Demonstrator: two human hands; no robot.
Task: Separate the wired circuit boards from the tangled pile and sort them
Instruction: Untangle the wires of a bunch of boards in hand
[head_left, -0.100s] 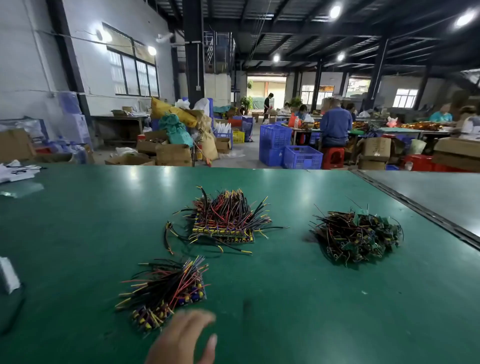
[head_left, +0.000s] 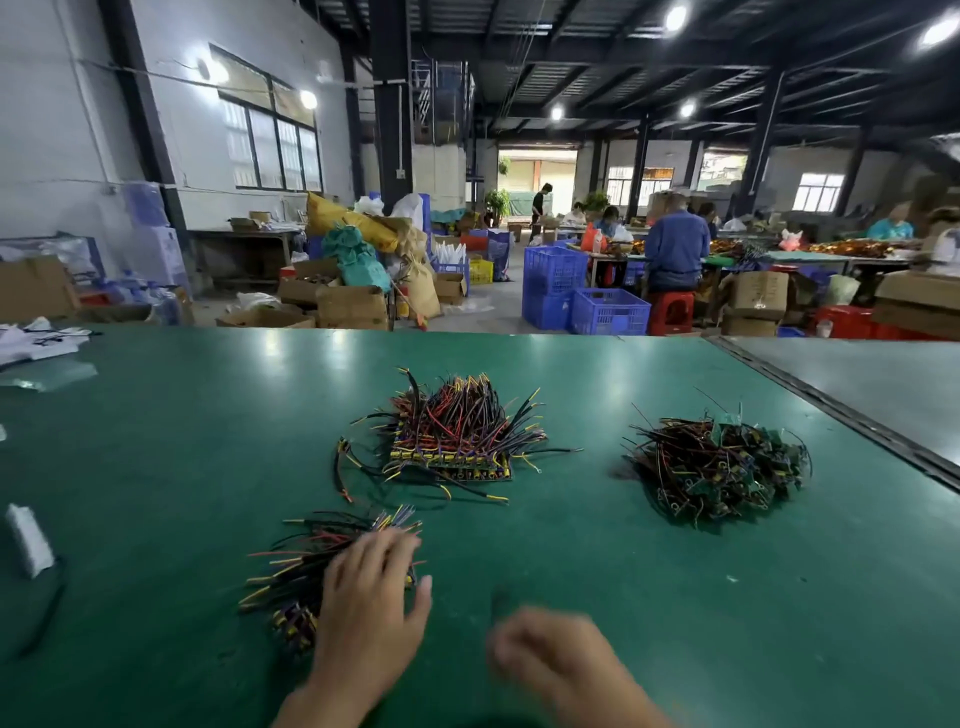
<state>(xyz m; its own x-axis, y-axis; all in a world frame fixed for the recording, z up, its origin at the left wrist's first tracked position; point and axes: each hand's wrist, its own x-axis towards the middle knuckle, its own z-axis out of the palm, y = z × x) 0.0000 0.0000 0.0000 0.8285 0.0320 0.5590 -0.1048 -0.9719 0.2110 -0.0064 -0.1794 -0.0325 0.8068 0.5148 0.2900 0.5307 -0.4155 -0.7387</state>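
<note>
Three heaps of wired circuit boards lie on the green table (head_left: 156, 467). A small near bundle (head_left: 301, 571) with red, yellow and black wires sits at the front left. My left hand (head_left: 369, 608) lies over its right side with fingers spread and straight. A neat stack (head_left: 457, 436) of boards with wires pointing up and back sits in the middle. A dark tangled pile (head_left: 722, 467) with green boards lies to the right. My right hand (head_left: 561, 665) is blurred at the front edge, above the bare table, holding nothing that I can see.
A white block (head_left: 28, 540) and a black cable (head_left: 41, 623) lie at the left edge. Papers (head_left: 36, 343) sit at the far left. A seam (head_left: 841, 405) runs to a grey table on the right. Crates, boxes and seated workers fill the hall behind.
My left hand has moved forward onto the near bundle. My right hand has come into view at the front edge.
</note>
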